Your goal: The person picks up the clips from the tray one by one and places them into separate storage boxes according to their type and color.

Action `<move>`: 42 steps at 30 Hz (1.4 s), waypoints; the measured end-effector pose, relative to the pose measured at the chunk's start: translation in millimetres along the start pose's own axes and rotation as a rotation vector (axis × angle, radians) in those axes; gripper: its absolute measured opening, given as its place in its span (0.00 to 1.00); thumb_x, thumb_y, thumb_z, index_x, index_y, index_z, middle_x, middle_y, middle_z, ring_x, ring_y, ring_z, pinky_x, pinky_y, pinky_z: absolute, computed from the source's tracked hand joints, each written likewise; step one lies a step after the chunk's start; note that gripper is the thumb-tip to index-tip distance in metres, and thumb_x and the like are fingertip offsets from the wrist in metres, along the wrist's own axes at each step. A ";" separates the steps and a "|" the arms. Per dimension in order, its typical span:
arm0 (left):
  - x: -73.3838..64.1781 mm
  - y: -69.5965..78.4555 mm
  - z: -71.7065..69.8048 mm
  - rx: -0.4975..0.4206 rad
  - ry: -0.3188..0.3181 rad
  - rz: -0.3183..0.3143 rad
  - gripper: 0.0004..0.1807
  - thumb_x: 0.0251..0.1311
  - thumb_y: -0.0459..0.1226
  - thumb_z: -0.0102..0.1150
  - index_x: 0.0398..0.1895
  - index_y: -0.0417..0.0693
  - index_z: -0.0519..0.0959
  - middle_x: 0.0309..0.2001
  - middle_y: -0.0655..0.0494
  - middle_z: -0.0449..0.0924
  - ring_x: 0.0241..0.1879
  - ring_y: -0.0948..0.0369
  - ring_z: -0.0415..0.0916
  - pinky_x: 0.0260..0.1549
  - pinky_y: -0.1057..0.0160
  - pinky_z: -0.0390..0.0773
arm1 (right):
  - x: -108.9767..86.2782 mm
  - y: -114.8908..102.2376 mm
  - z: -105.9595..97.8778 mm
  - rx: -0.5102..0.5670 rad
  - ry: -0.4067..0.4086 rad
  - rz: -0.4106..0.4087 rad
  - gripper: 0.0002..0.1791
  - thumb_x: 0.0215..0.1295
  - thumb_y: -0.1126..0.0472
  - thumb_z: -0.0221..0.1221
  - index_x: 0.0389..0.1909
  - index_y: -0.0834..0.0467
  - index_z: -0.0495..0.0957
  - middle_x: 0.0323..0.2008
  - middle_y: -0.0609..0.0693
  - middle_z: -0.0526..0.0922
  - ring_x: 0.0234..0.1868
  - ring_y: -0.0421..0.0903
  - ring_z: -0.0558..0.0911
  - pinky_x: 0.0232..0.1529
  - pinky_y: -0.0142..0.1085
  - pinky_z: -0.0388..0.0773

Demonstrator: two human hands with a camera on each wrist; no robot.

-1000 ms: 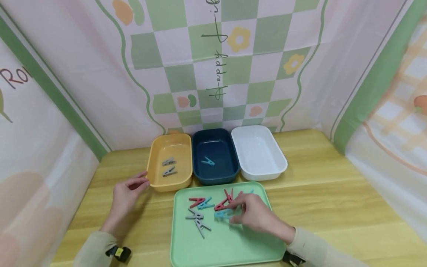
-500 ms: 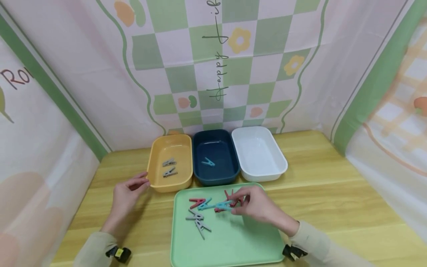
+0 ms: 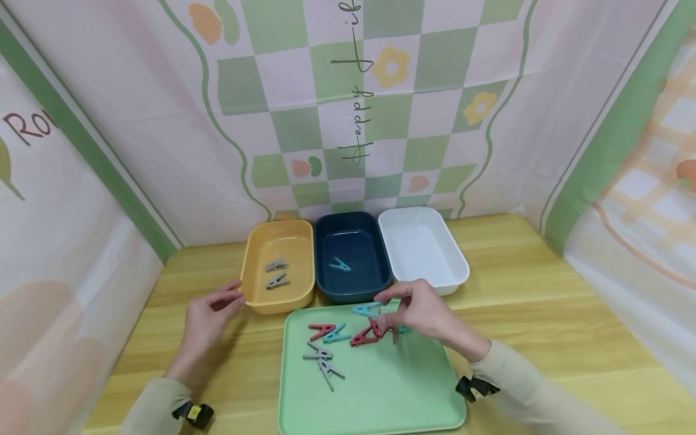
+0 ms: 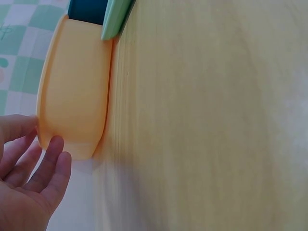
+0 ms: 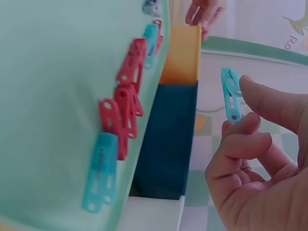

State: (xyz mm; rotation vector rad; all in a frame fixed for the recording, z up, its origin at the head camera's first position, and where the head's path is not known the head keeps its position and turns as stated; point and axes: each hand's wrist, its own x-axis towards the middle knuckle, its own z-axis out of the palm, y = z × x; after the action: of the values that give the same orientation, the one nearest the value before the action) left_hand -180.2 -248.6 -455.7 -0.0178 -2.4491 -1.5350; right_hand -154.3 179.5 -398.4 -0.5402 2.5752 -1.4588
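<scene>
My right hand (image 3: 426, 311) pinches a light-blue clothespin (image 5: 231, 94) between thumb and fingers, above the far edge of the green tray (image 3: 375, 396). Below it on the tray lie several red clothespins (image 3: 363, 336) and another blue clothespin (image 5: 100, 171). Further left are a red clothespin (image 3: 321, 330), a blue clothespin (image 3: 336, 335) and grey clothespins (image 3: 328, 371). At the yellow container (image 3: 251, 266), my left hand (image 3: 209, 314) touches the near-left rim with relaxed fingertips. Two grey clothespins (image 3: 277, 281) lie inside that container.
A dark-blue container (image 3: 353, 287) holding one blue clothespin (image 3: 339, 264) stands right of the yellow one. Beside it is a white container (image 3: 421, 244). They line up behind the tray on the wooden table (image 3: 544, 326), before a printed cloth (image 3: 380, 115).
My right hand has lifted the blue clothespin off the tray and carried it away from me, toward the tray's far edge. The left hand stays at the yellow container.
</scene>
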 end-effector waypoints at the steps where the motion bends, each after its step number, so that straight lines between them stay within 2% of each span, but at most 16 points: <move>1: 0.0 0.1 -0.1 0.004 -0.001 -0.002 0.07 0.65 0.28 0.72 0.43 0.33 0.89 0.58 0.44 0.86 0.47 0.76 0.82 0.43 0.76 0.82 | 2.5 -0.2 -1.0 -0.001 0.003 0.000 0.18 0.56 0.62 0.78 0.48 0.60 0.90 0.41 0.53 0.89 0.18 0.43 0.71 0.19 0.32 0.69; 5: -0.1 0.4 -0.3 0.012 -0.004 -0.010 0.07 0.65 0.28 0.72 0.43 0.33 0.89 0.58 0.45 0.86 0.47 0.76 0.82 0.43 0.76 0.82 | 12.5 -1.0 -5.7 0.012 0.009 0.025 0.17 0.57 0.62 0.77 0.48 0.59 0.90 0.42 0.54 0.88 0.20 0.44 0.72 0.23 0.33 0.72; 8: -0.1 0.5 -0.1 0.012 -0.002 -0.012 0.07 0.64 0.28 0.72 0.43 0.33 0.89 0.58 0.45 0.86 0.47 0.76 0.82 0.43 0.76 0.82 | 20.3 -4.2 -9.5 0.048 0.009 0.059 0.17 0.58 0.62 0.77 0.49 0.60 0.90 0.42 0.56 0.88 0.20 0.44 0.71 0.22 0.33 0.70; 12: -0.2 0.2 -0.1 0.006 -0.002 -0.011 0.07 0.64 0.29 0.73 0.43 0.33 0.89 0.58 0.45 0.86 0.47 0.75 0.82 0.43 0.76 0.82 | 32.2 -7.5 -13.4 0.069 0.011 0.065 0.18 0.60 0.62 0.77 0.50 0.61 0.89 0.44 0.59 0.88 0.18 0.43 0.68 0.21 0.34 0.66; 22: -0.3 -0.6 -0.2 -0.003 -0.002 -0.003 0.07 0.64 0.29 0.73 0.43 0.33 0.89 0.58 0.44 0.85 0.49 0.70 0.84 0.43 0.75 0.83 | 60.0 -12.3 -18.1 0.046 0.022 0.093 0.18 0.61 0.62 0.76 0.52 0.60 0.89 0.49 0.58 0.87 0.20 0.44 0.69 0.24 0.35 0.67; 31: -0.5 0.3 -0.1 -0.008 -0.001 0.009 0.07 0.64 0.28 0.73 0.43 0.31 0.89 0.58 0.43 0.85 0.47 0.77 0.81 0.43 0.76 0.83 | 85.2 -15.0 -12.5 0.041 0.033 0.134 0.18 0.61 0.61 0.76 0.51 0.58 0.89 0.43 0.54 0.88 0.17 0.43 0.68 0.22 0.35 0.70; 33: -0.6 0.1 -0.1 -0.006 -0.001 0.011 0.07 0.64 0.28 0.73 0.43 0.32 0.89 0.58 0.43 0.85 0.46 0.77 0.82 0.43 0.76 0.83 | 90.3 -13.6 -10.1 0.053 0.025 0.155 0.18 0.61 0.60 0.76 0.52 0.57 0.89 0.36 0.52 0.88 0.15 0.43 0.67 0.21 0.34 0.68; 36: -0.6 -0.6 -0.2 -0.004 -0.001 0.017 0.07 0.64 0.28 0.73 0.42 0.32 0.89 0.58 0.43 0.85 0.47 0.75 0.82 0.43 0.76 0.83 | 97.2 -11.6 -6.5 0.065 0.017 0.185 0.18 0.61 0.61 0.76 0.52 0.56 0.89 0.23 0.50 0.81 0.14 0.43 0.64 0.18 0.34 0.64; 38: -0.8 -1.1 -0.3 -0.004 -0.002 0.016 0.07 0.64 0.29 0.73 0.42 0.32 0.89 0.58 0.44 0.86 0.47 0.74 0.83 0.42 0.75 0.83 | 101.0 -10.9 -4.5 0.067 0.012 0.194 0.18 0.61 0.61 0.76 0.52 0.56 0.89 0.20 0.49 0.79 0.14 0.43 0.64 0.18 0.34 0.64; 42: -0.5 -1.7 -0.8 -0.004 -0.006 0.013 0.08 0.65 0.30 0.73 0.43 0.33 0.89 0.58 0.44 0.85 0.47 0.74 0.83 0.42 0.76 0.83 | 106.3 -10.7 -1.3 0.066 0.014 0.203 0.18 0.61 0.61 0.76 0.52 0.57 0.89 0.27 0.50 0.84 0.16 0.43 0.67 0.19 0.35 0.65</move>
State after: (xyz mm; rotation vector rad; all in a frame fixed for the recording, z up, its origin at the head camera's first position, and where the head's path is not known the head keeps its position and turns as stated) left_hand -179.8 -250.0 -457.0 -0.0387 -2.4456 -1.5361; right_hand -250.5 136.2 -382.2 -0.2522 2.4969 -1.4756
